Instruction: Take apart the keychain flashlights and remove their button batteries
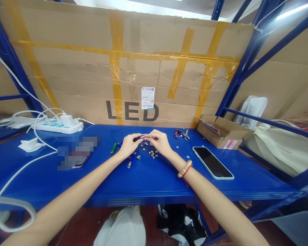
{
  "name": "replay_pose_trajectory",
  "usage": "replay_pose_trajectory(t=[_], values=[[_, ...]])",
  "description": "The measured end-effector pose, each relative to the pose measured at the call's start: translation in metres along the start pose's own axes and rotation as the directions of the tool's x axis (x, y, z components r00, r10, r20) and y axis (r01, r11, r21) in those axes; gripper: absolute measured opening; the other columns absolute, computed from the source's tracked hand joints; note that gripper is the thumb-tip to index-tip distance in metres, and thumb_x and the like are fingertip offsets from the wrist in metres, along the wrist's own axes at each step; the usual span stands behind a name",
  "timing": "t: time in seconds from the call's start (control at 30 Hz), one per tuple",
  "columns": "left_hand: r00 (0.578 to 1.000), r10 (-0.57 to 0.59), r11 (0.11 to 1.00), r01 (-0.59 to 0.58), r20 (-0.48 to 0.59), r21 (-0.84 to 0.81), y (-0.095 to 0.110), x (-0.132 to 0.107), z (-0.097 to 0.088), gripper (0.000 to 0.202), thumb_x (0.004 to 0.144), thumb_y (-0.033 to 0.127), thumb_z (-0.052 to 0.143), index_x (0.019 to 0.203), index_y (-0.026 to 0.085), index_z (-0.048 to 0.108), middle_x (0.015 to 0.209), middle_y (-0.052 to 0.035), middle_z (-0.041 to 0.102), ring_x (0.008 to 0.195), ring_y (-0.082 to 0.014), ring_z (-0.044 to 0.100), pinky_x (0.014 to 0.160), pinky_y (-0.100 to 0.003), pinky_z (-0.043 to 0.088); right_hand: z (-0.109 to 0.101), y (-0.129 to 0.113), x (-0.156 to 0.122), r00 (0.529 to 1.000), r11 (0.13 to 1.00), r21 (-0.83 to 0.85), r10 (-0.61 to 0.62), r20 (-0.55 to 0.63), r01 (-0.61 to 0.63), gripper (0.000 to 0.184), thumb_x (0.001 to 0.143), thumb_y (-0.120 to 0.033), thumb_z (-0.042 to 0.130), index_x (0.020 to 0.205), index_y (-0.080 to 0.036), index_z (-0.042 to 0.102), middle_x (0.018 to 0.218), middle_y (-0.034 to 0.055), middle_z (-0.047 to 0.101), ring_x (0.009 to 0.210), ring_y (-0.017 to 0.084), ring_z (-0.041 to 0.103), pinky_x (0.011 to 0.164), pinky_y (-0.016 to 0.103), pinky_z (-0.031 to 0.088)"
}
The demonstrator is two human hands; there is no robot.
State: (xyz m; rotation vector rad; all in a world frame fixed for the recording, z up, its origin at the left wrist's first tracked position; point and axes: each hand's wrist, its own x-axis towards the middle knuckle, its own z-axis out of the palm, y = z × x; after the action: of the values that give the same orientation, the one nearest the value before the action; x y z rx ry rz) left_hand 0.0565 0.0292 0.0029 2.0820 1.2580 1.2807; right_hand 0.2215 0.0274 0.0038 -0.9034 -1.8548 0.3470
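Note:
Both my hands meet over the middle of the blue shelf [149,181]. My left hand [129,144] and my right hand [160,141] are closed in pinches on the two ends of a small purple keychain flashlight [143,138] held just above the surface. Under them lie several small round button cells [150,152]. A green mini flashlight [114,148] lies left of my left hand, and a blue-and-silver one [129,163] rests just below it. A bead bracelet [184,168] circles my right wrist.
A phone [212,162] lies face up at the right, beside an open cardboard box [220,131]. Coloured clips [181,134] sit at the back. A white power strip [59,125] with cables and a tissue [29,144] are on the left. A cardboard sheet marked LED [132,111] forms the back wall.

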Motion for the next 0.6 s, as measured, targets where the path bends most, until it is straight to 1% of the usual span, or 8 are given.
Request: replay_pose_trajectory(t=[0.2, 0.4, 0.5, 0.6], values=[[0.997, 0.059, 0.998, -0.057, 0.05, -0.03, 0.0001, -0.0018, -0.0011, 0.026, 0.076, 0.035, 0.056, 0.093, 0.022, 0.071, 0.099, -0.0047, 0.07, 0.096, -0.0226, 0.063, 0.088, -0.031, 0.046, -0.0022, 0.0026, 0.0006, 0.999, 0.987, 0.153, 0.044, 0.001, -0.043, 0.019, 0.073, -0.033, 0.066, 0.083, -0.019, 0.073, 0.073, 0.002, 0.063, 0.049, 0.009, 0.055, 0.053, 0.023, 0.046], [0.993, 0.057, 0.998, -0.052, 0.106, -0.047, 0.0017, -0.0028, -0.0006, 0.029, 0.076, 0.036, 0.057, 0.096, 0.021, 0.071, 0.101, -0.0057, 0.07, 0.096, -0.0239, 0.062, 0.088, -0.033, 0.045, -0.0048, 0.006, 0.0025, 0.994, 0.968, 0.226, 0.109, 0.017, -0.11, 0.025, 0.065, -0.039, 0.071, 0.075, -0.016, 0.073, 0.076, 0.0041, 0.067, 0.047, 0.008, 0.055, 0.049, 0.023, 0.046], [0.994, 0.053, 0.998, -0.049, 0.099, -0.049, 0.0045, -0.0029, -0.0004, 0.028, 0.075, 0.036, 0.057, 0.095, 0.021, 0.071, 0.1, -0.0054, 0.07, 0.093, -0.0241, 0.063, 0.087, -0.034, 0.046, -0.0055, 0.0061, 0.0031, 0.992, 0.966, 0.225, 0.128, 0.015, -0.128, 0.026, 0.064, -0.041, 0.071, 0.072, -0.016, 0.072, 0.076, 0.0044, 0.068, 0.047, 0.008, 0.054, 0.049, 0.023, 0.046], [0.995, 0.07, 0.998, -0.07, 0.069, -0.006, 0.0057, -0.0026, -0.0002, 0.027, 0.075, 0.035, 0.056, 0.093, 0.021, 0.071, 0.099, -0.0051, 0.07, 0.095, -0.024, 0.062, 0.087, -0.032, 0.045, -0.0059, 0.0048, 0.0034, 0.993, 0.963, 0.244, 0.112, 0.032, -0.116, 0.027, 0.064, -0.041, 0.072, 0.072, -0.015, 0.071, 0.078, 0.0049, 0.067, 0.047, 0.008, 0.054, 0.049, 0.022, 0.046]])
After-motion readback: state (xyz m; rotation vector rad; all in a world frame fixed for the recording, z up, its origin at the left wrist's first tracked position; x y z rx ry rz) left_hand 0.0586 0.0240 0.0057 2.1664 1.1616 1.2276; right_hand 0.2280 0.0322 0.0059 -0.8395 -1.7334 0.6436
